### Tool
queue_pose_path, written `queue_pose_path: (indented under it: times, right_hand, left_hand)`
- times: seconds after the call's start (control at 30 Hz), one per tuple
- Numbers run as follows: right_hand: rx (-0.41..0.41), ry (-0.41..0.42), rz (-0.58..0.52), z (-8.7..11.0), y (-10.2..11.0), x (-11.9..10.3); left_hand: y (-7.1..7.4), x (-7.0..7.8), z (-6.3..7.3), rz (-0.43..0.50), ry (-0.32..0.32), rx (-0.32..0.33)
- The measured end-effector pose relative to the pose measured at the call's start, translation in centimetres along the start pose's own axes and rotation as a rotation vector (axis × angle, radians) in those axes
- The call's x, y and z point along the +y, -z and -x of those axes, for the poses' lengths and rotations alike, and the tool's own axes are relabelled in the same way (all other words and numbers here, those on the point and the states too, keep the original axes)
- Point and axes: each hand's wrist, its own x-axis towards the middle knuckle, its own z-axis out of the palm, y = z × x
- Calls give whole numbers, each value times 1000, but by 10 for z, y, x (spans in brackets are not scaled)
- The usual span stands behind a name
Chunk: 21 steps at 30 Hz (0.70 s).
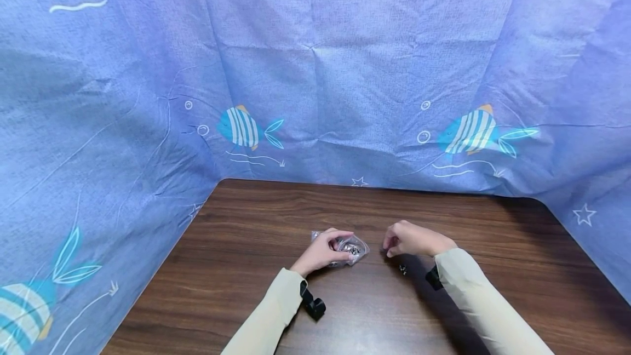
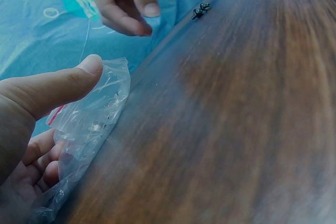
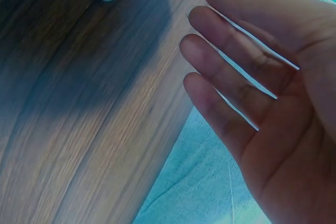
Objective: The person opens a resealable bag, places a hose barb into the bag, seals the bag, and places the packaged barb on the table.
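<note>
My left hand [image 1: 322, 251] holds a clear plastic zip bag [image 1: 360, 250] on the table, thumb on one side and fingers curled round the other. Small dark and silvery pieces show inside the bag in the head view. In the left wrist view the bag [image 2: 97, 124] has a red line near its top. Right of the bag, my right hand [image 1: 416, 239] hovers over the table with its fingers loosely bent. Nothing shows between its thumb and fingers in the left wrist view. Just below it lies a little cluster of shiny dark metal pieces [image 1: 403, 269], blurred in the right wrist view.
A brown wood-grain table [image 1: 236, 289] spreads under both hands. Behind it and along its sides hangs a blue cloth [image 1: 355, 86] printed with fish and stars. Each wrist wears a black strap, the left one [image 1: 311, 303] near the table surface.
</note>
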Motion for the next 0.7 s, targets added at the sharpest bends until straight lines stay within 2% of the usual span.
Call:
queue_pose_path:
  times: [0.43, 0.6, 0.7]
  right_hand:
    - [-67, -3, -36, 15, 4, 10]
    - [-97, -43, -79, 20, 4, 12]
    - [-109, -33, -84, 22, 2, 13]
  left_hand:
    - [1, 2, -2, -2, 15, 2]
    - [1, 2, -2, 3, 8, 3]
    - [1, 2, -2, 1, 8, 1]
